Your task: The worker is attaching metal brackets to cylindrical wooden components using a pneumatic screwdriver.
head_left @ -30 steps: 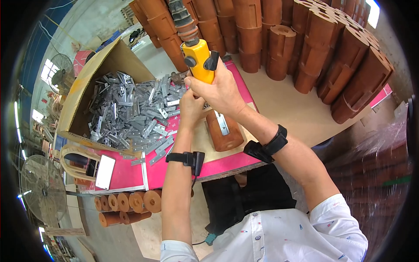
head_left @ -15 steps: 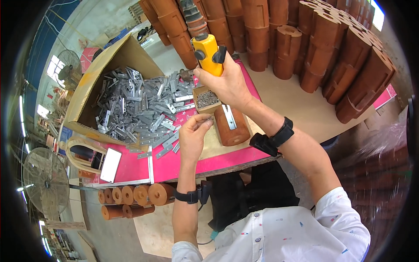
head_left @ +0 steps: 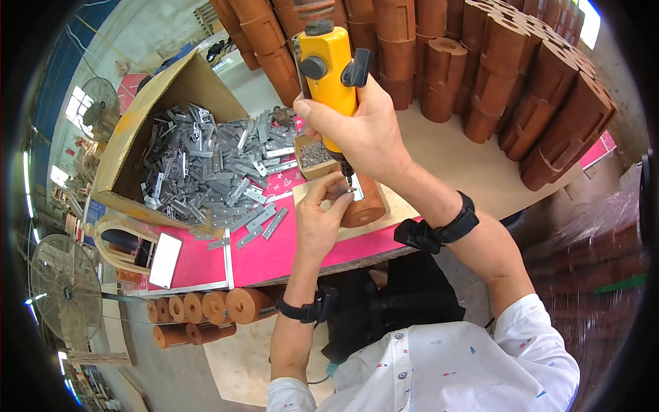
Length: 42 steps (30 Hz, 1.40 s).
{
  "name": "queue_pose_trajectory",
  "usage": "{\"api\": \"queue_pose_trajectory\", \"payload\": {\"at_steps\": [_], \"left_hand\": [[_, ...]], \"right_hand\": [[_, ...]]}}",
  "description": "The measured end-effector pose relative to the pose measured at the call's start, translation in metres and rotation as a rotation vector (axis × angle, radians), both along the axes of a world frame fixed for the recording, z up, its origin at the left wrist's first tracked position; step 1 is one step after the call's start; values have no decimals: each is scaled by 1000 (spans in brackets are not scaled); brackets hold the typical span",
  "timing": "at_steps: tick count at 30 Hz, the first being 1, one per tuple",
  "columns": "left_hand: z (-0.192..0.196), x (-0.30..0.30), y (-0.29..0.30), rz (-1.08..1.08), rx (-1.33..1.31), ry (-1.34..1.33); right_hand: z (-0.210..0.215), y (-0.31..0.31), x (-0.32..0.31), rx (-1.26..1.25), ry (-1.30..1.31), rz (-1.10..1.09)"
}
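Note:
My right hand (head_left: 367,134) is wrapped round a yellow power screwdriver (head_left: 324,51), held upright with its dark bit pointing down. Beneath the bit, a grooved reddish-brown cylinder (head_left: 371,204) lies on its side on a light board. A silver metal strip (head_left: 357,187) rests along the cylinder's top. My left hand (head_left: 320,221) pinches a tiny screw (head_left: 351,190) between thumb and fingers, over the strip and close to the bit tip; the fingers partly hide it. Just behind the cylinder stands a small box of screws (head_left: 314,154).
A cardboard box (head_left: 127,168) on its side spills metal strips (head_left: 230,161) over the pink tabletop (head_left: 274,259). Stacked brown cylinders (head_left: 439,82) line the back and right. A white phone (head_left: 165,261) lies front left, and more cylinders (head_left: 247,305) sit below the table edge.
The screwdriver has come down, bringing its bit close above the strip. My left hand has moved right, from beside the cylinder to the strip under the bit. The view has shifted slightly.

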<state>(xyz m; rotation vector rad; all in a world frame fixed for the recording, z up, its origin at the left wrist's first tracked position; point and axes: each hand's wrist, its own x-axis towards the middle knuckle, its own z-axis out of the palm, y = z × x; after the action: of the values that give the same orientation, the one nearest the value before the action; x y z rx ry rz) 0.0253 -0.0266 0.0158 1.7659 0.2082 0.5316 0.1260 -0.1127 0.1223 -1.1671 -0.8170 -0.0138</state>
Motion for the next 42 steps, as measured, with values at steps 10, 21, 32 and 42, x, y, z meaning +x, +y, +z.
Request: {"api": "queue_pose_trajectory", "payload": {"at_steps": [10, 21, 32, 42], "left_hand": [[-1, 2, 2, 18, 60, 11], [-9, 2, -1, 0, -7, -5], [-10, 6, 4, -34, -259, -152], [-12, 4, -2, -8, -200, -71]], "right_hand": [[-9, 2, -3, -24, 8, -1], [-11, 3, 1, -3, 3, -23], [-10, 5, -1, 32, 24, 5], [-5, 3, 0, 0, -4, -29]]}}
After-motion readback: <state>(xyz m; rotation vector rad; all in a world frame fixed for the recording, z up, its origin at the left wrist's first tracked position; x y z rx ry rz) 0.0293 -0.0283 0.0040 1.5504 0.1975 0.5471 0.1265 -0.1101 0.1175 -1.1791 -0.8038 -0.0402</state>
